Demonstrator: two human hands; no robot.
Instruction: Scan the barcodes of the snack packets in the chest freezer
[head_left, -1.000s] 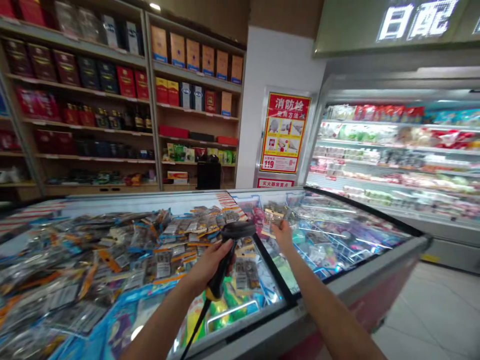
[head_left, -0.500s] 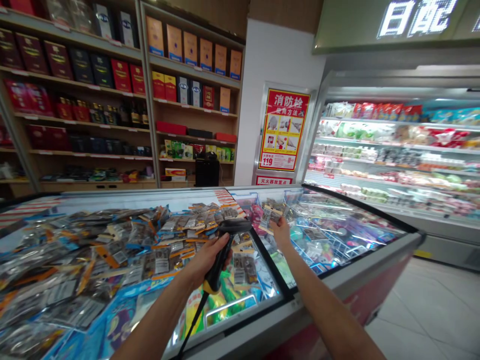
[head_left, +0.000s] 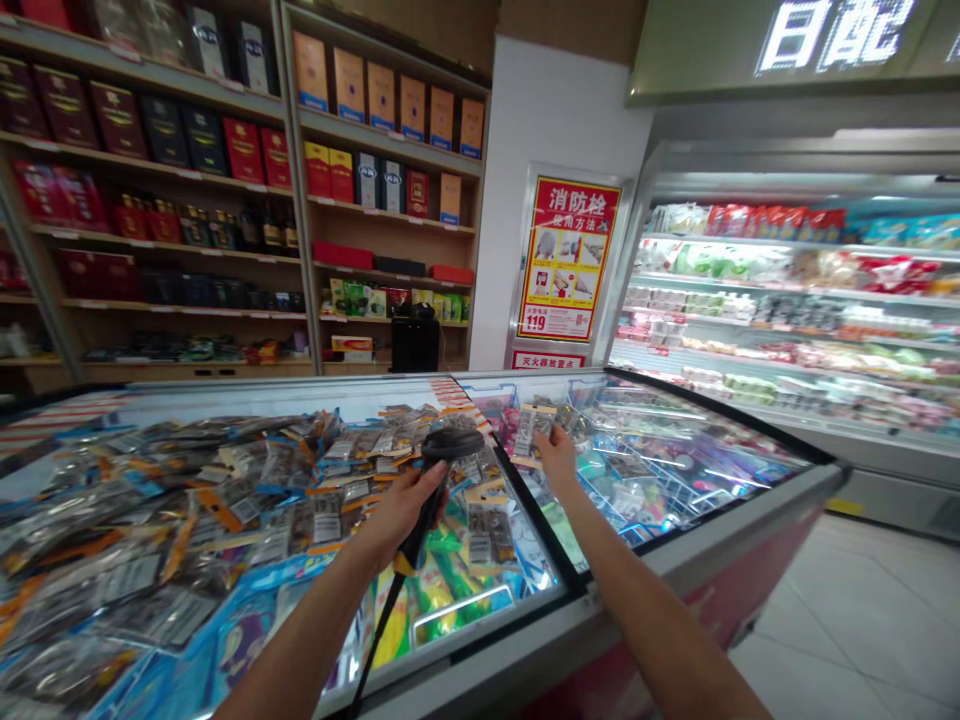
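My left hand is wrapped round the handle of a black barcode scanner, its head tilted up and its cable running down toward me. In my right hand is a small clear snack packet with a pale label, pinched at its edge above the freezer's right half. Below the scanner, two similar packets lie on the glass lid. Many more packets with orange and blue edges are heaped over the left side of the freezer.
The chest freezer's grey front rail runs across below my arms. Wire baskets and colourful bags show through the glass. Beyond stand shelves of boxed bottles, a red fire-hydrant poster and a lit refrigerated display.
The scanner has shifted slightly left and its head has turned upward. My right hand has drawn the packet a little to the left.
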